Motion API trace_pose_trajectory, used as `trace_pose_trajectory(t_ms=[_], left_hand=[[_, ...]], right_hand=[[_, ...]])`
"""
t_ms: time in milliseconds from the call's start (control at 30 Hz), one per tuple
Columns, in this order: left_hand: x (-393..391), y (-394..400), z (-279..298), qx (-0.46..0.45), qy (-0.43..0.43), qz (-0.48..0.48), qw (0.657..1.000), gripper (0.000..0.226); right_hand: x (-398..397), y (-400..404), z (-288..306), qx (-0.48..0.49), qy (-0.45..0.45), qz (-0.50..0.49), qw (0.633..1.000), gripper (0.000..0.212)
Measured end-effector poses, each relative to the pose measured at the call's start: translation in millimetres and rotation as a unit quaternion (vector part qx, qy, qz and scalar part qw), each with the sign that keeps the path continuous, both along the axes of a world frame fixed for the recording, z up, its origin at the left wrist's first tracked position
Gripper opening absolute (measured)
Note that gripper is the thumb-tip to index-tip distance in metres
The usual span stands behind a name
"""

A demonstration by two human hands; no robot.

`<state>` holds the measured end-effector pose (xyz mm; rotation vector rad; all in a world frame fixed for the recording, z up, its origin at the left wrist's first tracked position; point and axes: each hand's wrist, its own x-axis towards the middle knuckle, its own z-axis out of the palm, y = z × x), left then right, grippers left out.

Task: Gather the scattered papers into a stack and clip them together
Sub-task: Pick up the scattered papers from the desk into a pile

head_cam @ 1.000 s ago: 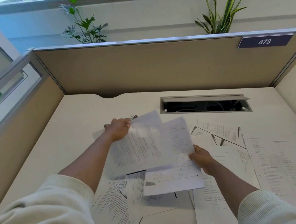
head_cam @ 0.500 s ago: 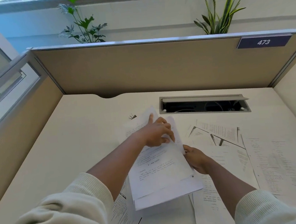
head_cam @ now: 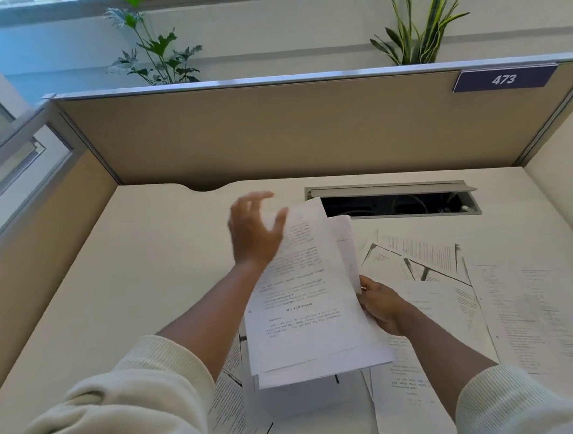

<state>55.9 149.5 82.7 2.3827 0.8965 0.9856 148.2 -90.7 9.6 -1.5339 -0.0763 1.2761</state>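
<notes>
**Sheets gathered, many left on the desk**

A partial stack (head_cam: 310, 303) of a few sheets is held above the desk (head_cam: 139, 261), pinched at its right edge by the right hand (head_cam: 383, 306). The left hand (head_cam: 254, 231) is seen spread and blurred at the stack's far left corner, holding nothing. Loose papers (head_cam: 508, 306) are left scattered at right and beneath the stack. For a clean result, each new sheet is best laid square on top and the edges tapped flush before clipping. No clip can be made out. A cable slot (head_cam: 392, 201) lies beyond.
</notes>
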Motion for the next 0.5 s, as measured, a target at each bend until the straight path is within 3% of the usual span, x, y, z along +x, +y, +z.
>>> trace_pose_trajectory(t_ms=[100, 267, 367, 433, 500], left_hand=[[-12, 19, -9, -0.161, 0.061, 0.126, 0.977, 0.061], [-31, 24, -23, -0.47, 0.076, 0.093, 0.874, 0.084], [-38, 20, -35, -0.549, 0.098, 0.014, 0.83, 0.098], [-41, 21, -45, -0.559, 0.097, -0.013, 0.823, 0.104], [-39, 18, -46, -0.555, 0.079, -0.029, 0.828, 0.073]], right_hand=[[1, 0, -3, -0.009, -0.02, -0.008, 1.0, 0.04], [0, 7, 1, 0.0, -0.027, -0.025, 0.999, 0.041], [-2, 11, 7, 0.007, -0.034, -0.029, 0.999, 0.041], [-2, 12, 9, 0.004, -0.04, -0.033, 0.999, 0.039], [-2, 11, 11, 0.002, -0.034, -0.053, 0.998, 0.035]])
